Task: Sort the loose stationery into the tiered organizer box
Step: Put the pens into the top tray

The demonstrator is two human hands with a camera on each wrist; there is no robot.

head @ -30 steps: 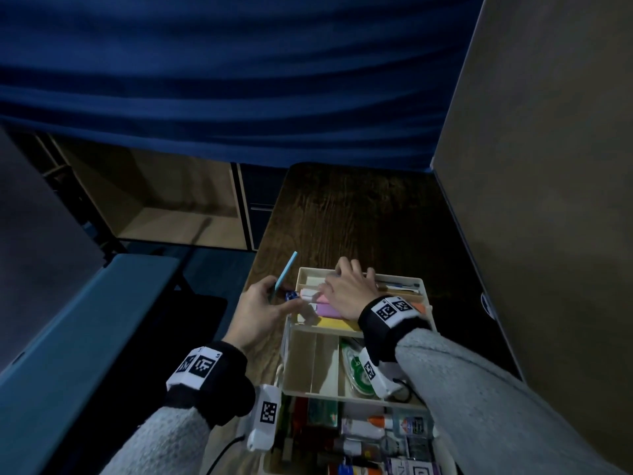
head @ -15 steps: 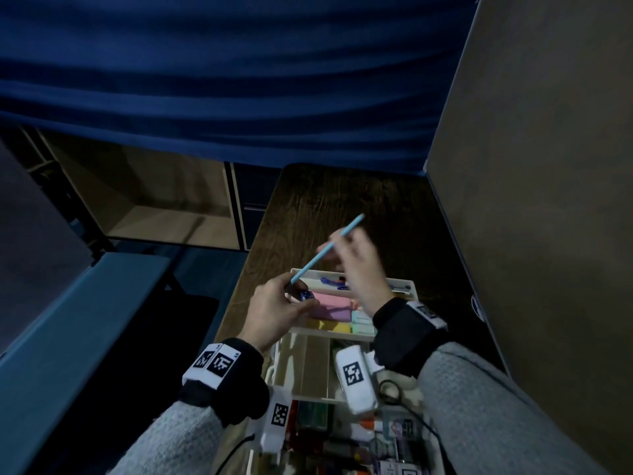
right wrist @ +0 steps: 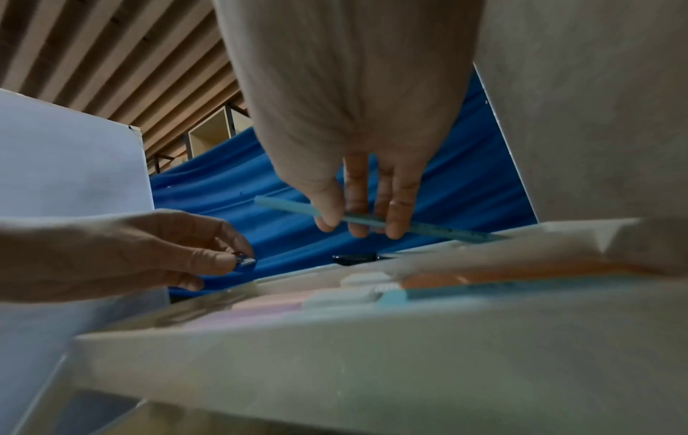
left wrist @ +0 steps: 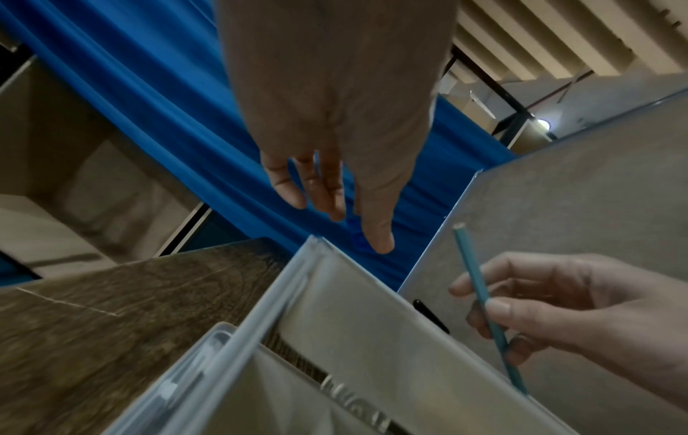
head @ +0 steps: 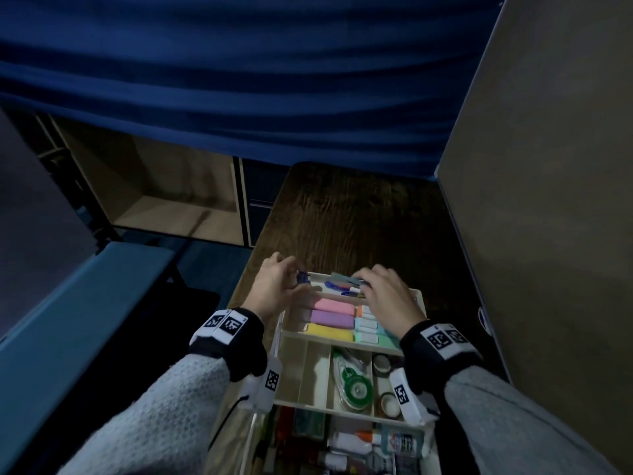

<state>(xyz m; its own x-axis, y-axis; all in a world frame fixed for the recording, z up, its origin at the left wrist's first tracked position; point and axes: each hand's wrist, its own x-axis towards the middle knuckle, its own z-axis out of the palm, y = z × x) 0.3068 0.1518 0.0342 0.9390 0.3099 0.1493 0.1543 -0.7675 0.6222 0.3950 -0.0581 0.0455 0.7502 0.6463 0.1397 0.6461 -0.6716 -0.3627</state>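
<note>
Tiered organizer box on a dark wood-grain surface, tiers stepped away from the person.

Right hand, over the farthest, topmost tier: thumb and fingers pinch a light-blue pencil and hold it nearly level just above that tier's rim; the left wrist view shows the same pencil crossing the curled fingers. Inside this tier lie blue-and-white pens.

Left hand, at the left end of the same tier: thumb and forefinger pinch a small blue clip-like object, seen also in the right wrist view; its exact kind cannot be told.

Second tier: pink, purple and yellow highlighters side by side, with white-capped pastel markers to their right, partly under the right wrist.

Third tier, divided into compartments: a green correction-tape dispenser in the middle one, tape rolls in the right one.

Nearest, lowest tier: a glue bottle with an orange tip among other items too dark to tell.

Background: blue curtain; grey partition panel standing along the right edge of the surface.
</note>
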